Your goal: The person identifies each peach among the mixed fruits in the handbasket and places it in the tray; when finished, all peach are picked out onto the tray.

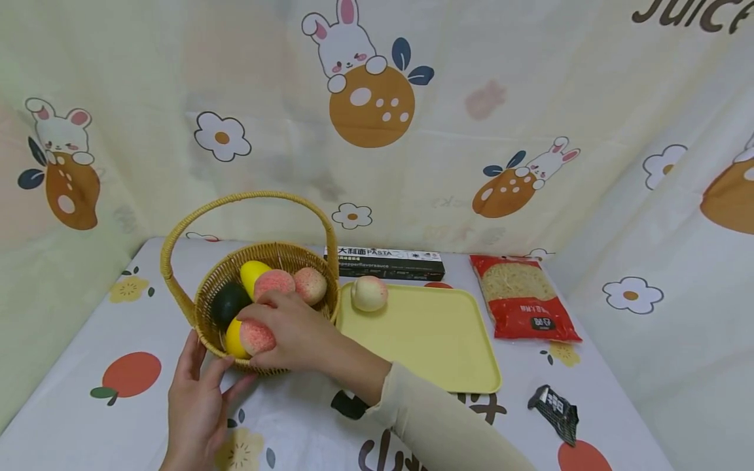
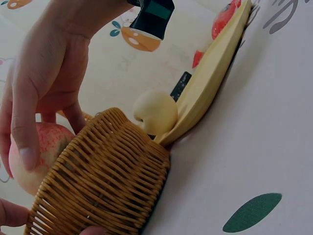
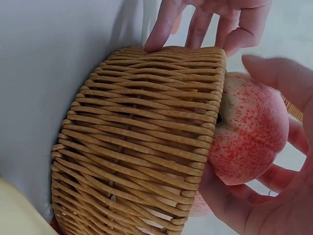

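On the worktop stands the basket, the left hand with relaxed fingers against its wall. The right hand's fingers grasp a peach at the front rim. It seems mid-placing or mid-lifting, I cannot tell which; either calls for clearing the rim. Near round, without clear long axis, its dimple faces the rim.
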Action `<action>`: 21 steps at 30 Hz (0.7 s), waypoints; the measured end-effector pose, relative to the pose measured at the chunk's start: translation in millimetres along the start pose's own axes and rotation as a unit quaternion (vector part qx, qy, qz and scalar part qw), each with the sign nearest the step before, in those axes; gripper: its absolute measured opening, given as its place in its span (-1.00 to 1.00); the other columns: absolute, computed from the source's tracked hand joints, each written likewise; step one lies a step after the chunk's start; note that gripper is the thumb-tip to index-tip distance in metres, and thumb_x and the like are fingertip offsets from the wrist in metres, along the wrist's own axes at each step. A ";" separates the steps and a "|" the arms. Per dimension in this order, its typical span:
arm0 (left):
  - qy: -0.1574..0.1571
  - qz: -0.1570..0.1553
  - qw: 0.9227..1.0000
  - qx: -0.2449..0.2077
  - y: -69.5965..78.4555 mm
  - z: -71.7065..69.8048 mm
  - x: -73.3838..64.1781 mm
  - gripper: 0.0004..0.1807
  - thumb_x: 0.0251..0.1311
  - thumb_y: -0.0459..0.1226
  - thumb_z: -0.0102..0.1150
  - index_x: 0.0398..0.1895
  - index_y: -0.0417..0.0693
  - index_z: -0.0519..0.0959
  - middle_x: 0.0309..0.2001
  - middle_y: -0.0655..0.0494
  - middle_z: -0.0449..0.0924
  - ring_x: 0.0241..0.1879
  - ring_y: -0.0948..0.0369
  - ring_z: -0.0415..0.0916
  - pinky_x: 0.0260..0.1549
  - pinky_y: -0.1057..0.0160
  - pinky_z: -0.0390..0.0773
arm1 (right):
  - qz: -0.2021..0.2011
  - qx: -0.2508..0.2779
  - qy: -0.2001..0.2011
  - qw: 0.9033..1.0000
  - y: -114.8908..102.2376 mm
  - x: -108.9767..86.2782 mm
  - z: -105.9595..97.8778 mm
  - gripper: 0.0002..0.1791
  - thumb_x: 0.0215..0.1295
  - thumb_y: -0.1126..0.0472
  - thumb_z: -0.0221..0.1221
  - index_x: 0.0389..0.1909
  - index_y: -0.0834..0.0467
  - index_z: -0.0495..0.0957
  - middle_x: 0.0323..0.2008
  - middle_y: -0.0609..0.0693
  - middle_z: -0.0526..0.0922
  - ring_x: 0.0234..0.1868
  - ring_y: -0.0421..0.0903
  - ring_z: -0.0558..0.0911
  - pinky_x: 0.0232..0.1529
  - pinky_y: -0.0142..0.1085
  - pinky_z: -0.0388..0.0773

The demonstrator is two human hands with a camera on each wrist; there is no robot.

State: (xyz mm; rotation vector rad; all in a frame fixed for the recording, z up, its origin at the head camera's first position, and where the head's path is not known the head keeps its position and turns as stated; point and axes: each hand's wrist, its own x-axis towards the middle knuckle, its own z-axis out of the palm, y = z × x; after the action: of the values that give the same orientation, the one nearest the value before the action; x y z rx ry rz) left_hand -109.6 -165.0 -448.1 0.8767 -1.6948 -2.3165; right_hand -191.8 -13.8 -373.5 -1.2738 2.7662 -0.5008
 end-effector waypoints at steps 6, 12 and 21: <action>0.004 -0.003 1.000 0.005 -0.3 0.2 0.2 -0.09 0.55 -0.32 0.01 0.68 0.69 -0.13 0.76 0.37 -0.26 0.55 -0.02 0.23 0.01 0.05 0.78 | 0.010 0.034 0.002 0.999 1.3 -0.4 -2.7 -0.33 0.16 -0.01 0.52 0.32 -0.15 0.58 0.32 -0.03 0.55 0.26 -0.09 0.52 0.29 -0.33 0.58; 0.005 -0.007 1.000 0.004 -0.7 0.6 0.7 -0.09 0.54 -0.32 0.01 0.69 0.68 -0.14 0.76 0.38 -0.27 0.55 -0.01 0.21 0.03 0.02 0.77 | 0.010 0.104 0.012 0.994 8.5 -6.7 -10.4 -0.37 0.15 0.04 0.50 0.29 -0.11 0.60 0.35 0.00 0.50 0.26 -0.11 0.53 0.24 -0.41 0.60; 0.002 -0.004 1.000 -0.001 -0.4 0.4 -0.2 -0.08 0.55 -0.32 0.01 0.69 0.67 -0.16 0.76 0.37 -0.30 0.58 -0.02 0.19 0.04 0.00 0.76 | -0.038 0.252 0.076 0.964 24.4 -23.6 -23.5 -0.37 0.11 0.10 0.54 0.25 -0.03 0.61 0.23 -0.13 0.62 0.26 -0.17 0.49 0.18 -0.41 0.63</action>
State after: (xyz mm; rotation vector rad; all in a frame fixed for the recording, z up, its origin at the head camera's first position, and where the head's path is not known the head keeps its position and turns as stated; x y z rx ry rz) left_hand -109.5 -164.4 -448.3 0.8889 -1.6903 -2.3181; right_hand -198.4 25.0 -360.9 -1.2514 2.4556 -1.2569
